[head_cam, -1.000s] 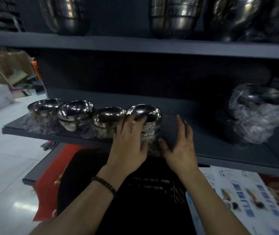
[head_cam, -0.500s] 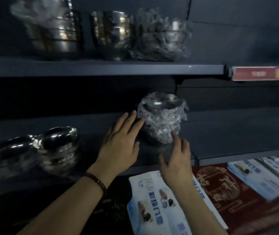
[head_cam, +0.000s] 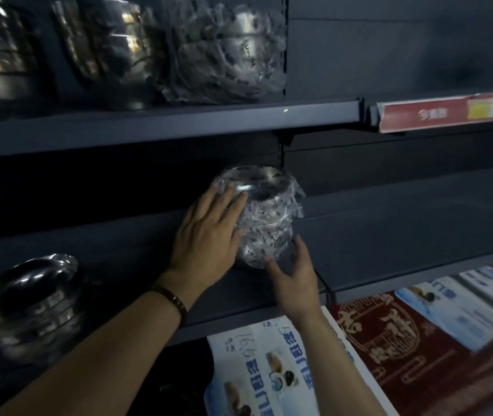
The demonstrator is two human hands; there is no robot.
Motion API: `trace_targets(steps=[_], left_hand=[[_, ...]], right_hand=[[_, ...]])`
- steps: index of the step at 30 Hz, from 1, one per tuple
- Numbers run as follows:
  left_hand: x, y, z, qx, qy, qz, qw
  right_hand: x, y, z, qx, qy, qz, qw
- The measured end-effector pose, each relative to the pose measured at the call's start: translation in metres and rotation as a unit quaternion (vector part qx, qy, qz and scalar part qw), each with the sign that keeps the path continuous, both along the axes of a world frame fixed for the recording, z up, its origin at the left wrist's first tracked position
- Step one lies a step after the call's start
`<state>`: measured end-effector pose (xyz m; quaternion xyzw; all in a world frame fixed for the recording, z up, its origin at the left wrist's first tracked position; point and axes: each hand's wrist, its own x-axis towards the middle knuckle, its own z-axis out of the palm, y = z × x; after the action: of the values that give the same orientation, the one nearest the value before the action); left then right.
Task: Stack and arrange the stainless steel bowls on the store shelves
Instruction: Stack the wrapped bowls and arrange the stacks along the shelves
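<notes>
I close both hands on the wrapped bowl stack (head_cam: 264, 216); left hand (head_cam: 209, 232) flat against its side, right hand (head_cam: 294, 277) open, near its base; next: firm two-sided grip.

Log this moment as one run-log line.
left hand flat against wrapped bowl stack | right hand open at its base | stack on middle shelf | not lifted

Glossy metal bowl stack (head_cam: 264, 223) in crinkled clear plastic on a matt dark shelf (head_cam: 389, 235).
</notes>
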<state>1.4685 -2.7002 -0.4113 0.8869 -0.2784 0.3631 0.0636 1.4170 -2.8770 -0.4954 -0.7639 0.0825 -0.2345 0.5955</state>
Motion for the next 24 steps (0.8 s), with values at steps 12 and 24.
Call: trace_targets(steps=[12,24], left_hand=[[0.017,-0.008,-0.009,-0.087,0.024,-0.061,0.994],[-0.001,0.035,-0.015,-0.103,0.008,-0.059,0.993]], right_hand=[[0.014,0.020,-0.003,0.092,-0.054,0.058,0.993],[-0.005,0.064,-0.009,0.050,-0.042,0.096,0.993]])
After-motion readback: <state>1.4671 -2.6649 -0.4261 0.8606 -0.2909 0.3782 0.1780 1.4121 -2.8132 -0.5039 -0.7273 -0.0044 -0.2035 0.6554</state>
